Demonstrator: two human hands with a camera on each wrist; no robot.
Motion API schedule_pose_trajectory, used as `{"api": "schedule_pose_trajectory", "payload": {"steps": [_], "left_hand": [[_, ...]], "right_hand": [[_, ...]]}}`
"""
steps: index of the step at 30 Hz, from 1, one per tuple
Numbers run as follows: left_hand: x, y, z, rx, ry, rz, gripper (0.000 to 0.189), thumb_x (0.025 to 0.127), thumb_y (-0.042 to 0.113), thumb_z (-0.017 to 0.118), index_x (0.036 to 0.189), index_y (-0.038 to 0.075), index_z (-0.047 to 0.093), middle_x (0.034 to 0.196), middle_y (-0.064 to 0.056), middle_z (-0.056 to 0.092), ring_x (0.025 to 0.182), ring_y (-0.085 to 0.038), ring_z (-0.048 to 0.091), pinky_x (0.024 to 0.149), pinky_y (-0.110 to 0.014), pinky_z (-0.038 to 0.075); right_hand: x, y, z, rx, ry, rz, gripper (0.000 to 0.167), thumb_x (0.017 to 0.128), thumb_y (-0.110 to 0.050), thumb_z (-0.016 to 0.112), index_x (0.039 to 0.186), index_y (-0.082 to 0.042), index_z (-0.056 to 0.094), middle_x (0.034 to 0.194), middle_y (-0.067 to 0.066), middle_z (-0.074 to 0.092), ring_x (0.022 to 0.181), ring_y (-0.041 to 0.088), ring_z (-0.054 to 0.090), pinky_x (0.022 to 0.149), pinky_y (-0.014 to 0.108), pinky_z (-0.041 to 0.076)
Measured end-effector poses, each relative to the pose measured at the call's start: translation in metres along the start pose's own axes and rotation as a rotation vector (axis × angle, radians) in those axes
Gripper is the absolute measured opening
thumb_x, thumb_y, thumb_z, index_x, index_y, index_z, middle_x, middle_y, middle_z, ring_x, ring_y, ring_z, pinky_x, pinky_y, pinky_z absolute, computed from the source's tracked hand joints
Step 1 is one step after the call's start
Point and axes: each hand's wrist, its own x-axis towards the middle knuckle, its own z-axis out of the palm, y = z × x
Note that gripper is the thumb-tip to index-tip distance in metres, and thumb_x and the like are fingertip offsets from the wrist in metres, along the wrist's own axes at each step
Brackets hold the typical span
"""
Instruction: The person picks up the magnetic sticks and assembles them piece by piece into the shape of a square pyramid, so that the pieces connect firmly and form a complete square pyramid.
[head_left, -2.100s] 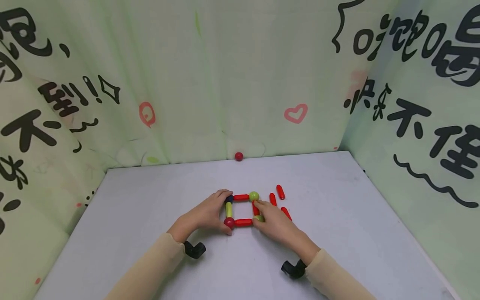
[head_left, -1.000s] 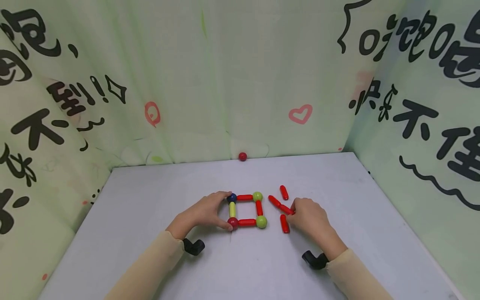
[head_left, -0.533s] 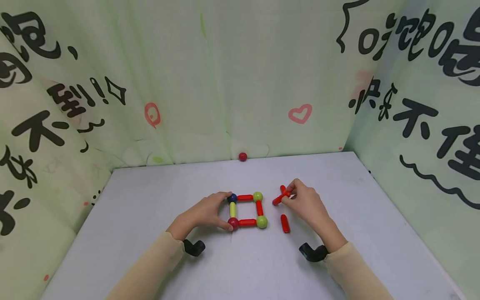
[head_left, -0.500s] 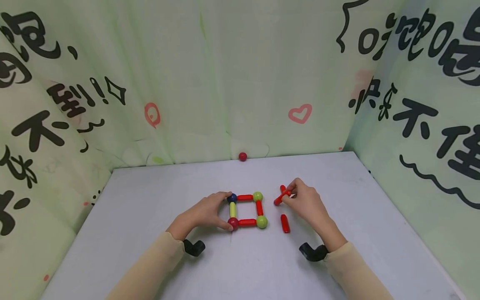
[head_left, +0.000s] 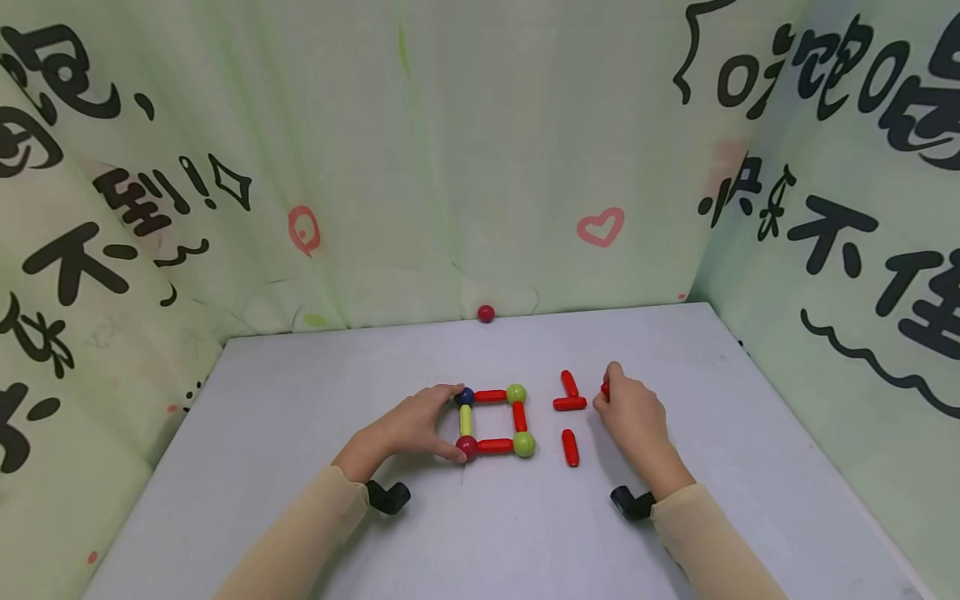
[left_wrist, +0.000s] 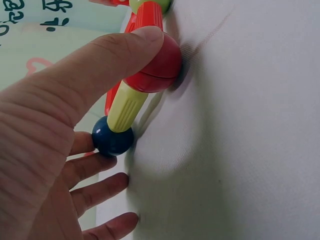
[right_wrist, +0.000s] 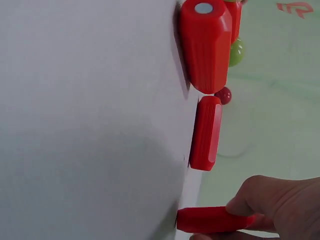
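A square of magnetic rods and balls (head_left: 495, 447) lies on the table: three red rods, one yellow rod (left_wrist: 127, 107), a blue ball (left_wrist: 112, 136), a red ball (left_wrist: 162, 65) and two green balls. My left hand (head_left: 408, 425) holds its left side, thumb on the red ball and a fingertip at the blue one. Right of the loose rods, my right hand (head_left: 636, 417) pinches a red magnetic rod (right_wrist: 207, 219) between thumb and fingers, its lower end close over the table. That rod is mostly hidden in the head view.
Between square and right hand lie three loose red rods: a front one (head_left: 570, 447), a crosswise one (head_left: 570, 403) and one behind (head_left: 568, 382) meeting it. A red ball (head_left: 486, 313) sits at the table's back edge. Printed curtains (head_left: 450, 167) stand behind and beside the white table (head_left: 337, 367).
My right hand left the square's green corner, picked up two joined red rods and parted them. One now lies crosswise; the other moved right in my fingers. My left hand stayed put.
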Motion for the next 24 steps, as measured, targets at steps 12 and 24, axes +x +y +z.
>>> {"api": "schedule_pose_trajectory", "payload": {"steps": [12, 24], "left_hand": [[-0.001, 0.002, -0.001, 0.002, -0.006, -0.001, 0.105, 0.074, 0.047, 0.091, 0.158, 0.011, 0.039, 0.160, -0.010, 0.045, 0.148, -0.030, 0.041, 0.119, -0.054, 0.037], [0.002, 0.001, 0.000, 0.002, -0.005, -0.005, 0.104, 0.074, 0.047, 0.091, 0.158, 0.012, 0.039, 0.159, -0.009, 0.045, 0.148, -0.030, 0.041, 0.119, -0.054, 0.038]], "right_hand": [[0.012, -0.026, 0.004, 0.267, -0.032, -0.049, 0.029, 0.101, -0.012, 0.064, 0.129, -0.005, 0.060, 0.113, 0.020, 0.070, 0.096, 0.033, 0.069, 0.079, 0.042, 0.061], [0.017, -0.074, 0.019, 0.444, -0.140, -0.072, 0.036, 0.095, -0.008, 0.073, 0.128, -0.008, 0.060, 0.117, 0.014, 0.072, 0.105, 0.028, 0.072, 0.091, 0.042, 0.060]]}}
